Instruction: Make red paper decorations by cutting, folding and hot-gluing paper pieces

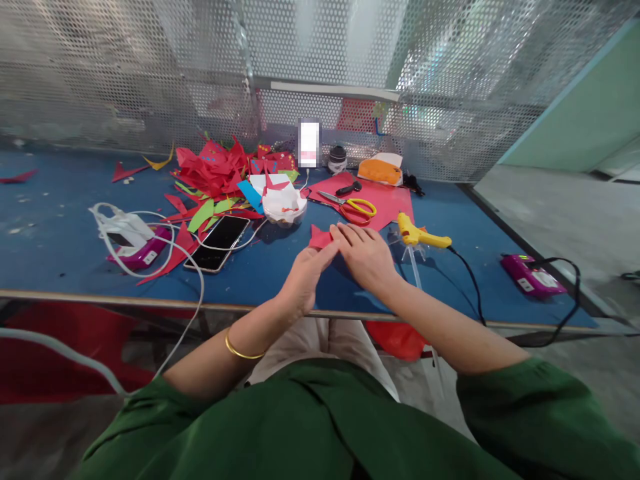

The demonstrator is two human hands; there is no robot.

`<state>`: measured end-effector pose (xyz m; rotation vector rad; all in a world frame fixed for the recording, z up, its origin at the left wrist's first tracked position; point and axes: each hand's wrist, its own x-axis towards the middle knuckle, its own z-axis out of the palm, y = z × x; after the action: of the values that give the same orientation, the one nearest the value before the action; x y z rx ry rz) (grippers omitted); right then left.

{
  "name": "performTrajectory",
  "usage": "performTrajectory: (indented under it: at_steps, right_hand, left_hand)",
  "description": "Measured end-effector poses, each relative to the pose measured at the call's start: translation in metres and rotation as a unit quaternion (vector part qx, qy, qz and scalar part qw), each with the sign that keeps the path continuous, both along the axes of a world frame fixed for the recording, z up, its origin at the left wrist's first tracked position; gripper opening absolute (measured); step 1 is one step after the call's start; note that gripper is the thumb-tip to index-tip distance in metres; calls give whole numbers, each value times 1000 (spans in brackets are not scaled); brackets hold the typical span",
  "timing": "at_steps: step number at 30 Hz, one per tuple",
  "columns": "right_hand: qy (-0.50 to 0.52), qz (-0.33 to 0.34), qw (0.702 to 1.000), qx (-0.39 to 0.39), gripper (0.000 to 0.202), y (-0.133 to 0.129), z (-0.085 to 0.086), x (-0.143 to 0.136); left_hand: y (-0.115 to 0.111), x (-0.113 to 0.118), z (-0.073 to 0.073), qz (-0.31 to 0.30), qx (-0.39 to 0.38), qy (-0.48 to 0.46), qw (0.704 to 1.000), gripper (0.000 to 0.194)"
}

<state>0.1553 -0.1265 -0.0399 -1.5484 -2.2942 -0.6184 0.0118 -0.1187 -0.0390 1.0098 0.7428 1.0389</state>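
A small red paper piece [320, 237] lies at the middle of the blue table, partly covered by both hands. My left hand [311, 272] is closed on its near edge, thumb towards the right. My right hand [364, 253] rests over its right side with the fingers together, touching the left hand. Just beyond are scissors with yellow handles [361, 207] and a red-handled pair [353, 215], by a large red sheet [395, 203]. A yellow glue gun [420, 235] stands to the right of my right hand.
A heap of red paper shapes [215, 167] sits at the back left, near a white bowl [285, 207]. A phone [220, 245], white cables and a purple power strip [150, 250] lie left. Another purple strip [533, 277] is at right. Perforated metal [320, 60] stands behind.
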Motion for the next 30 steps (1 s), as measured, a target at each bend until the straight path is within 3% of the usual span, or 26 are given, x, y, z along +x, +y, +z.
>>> performTrajectory:
  at_steps: [2, 3, 4, 6, 7, 9, 12, 14, 15, 18, 21, 24, 26, 30]
  right_hand:
    - [29, -17, 999, -19, 40, 0, 3, 8]
    - [50, -37, 998, -30, 39, 1, 5, 12]
    - [73, -60, 995, -43, 37, 2, 6, 16]
    - [114, -97, 986, -72, 34, 7, 10, 24]
    - [130, -104, 982, -86, 34, 11, 12, 27]
    - [146, -90, 979, -107, 33, 21, 16, 32]
    - [154, -30, 983, -100, 33, 37, 24, 39]
    - [148, 29, 986, -67, 35, 45, 29, 45]
    - [141, 58, 987, -46, 37, 48, 30, 48]
    - [96, 123, 988, -3, 43, 49, 26, 55]
    - [27, 145, 988, -41, 41, 38, 6, 55]
    - [-32, 136, 984, -115, 39, 14, -20, 47]
    - [-38, 97, 986, -129, 40, -5, -30, 39]
    - [-43, 29, 992, -114, 44, -35, -26, 17]
  left_hand:
    - [5, -10, 0, -2, 121, 72, 990, 34]
    - [9, -15, -1, 43, 172, 128, 976, 31]
    - [15, -20, -1, 96, 220, 201, 950, 30]
    - [30, -25, -2, 220, 301, 275, 886, 45]
    - [40, -25, -2, 237, 339, 295, 861, 52]
    - [60, -23, -1, 187, 397, 318, 841, 60]
    - [88, -18, 3, 57, 378, 336, 861, 23]
    - [99, -18, 7, 70, 411, 336, 845, 23]
    - [102, -20, 9, 84, 458, 332, 820, 25]
    - [99, -32, 8, 78, 609, 348, 708, 30]
    - [83, -46, -10, 39, 647, 434, 625, 32]
    - [61, -55, -33, -46, 652, 484, 582, 35]
    - [51, -57, -42, -68, 655, 507, 556, 34]
    - [45, -56, -43, -81, 680, 519, 512, 32]
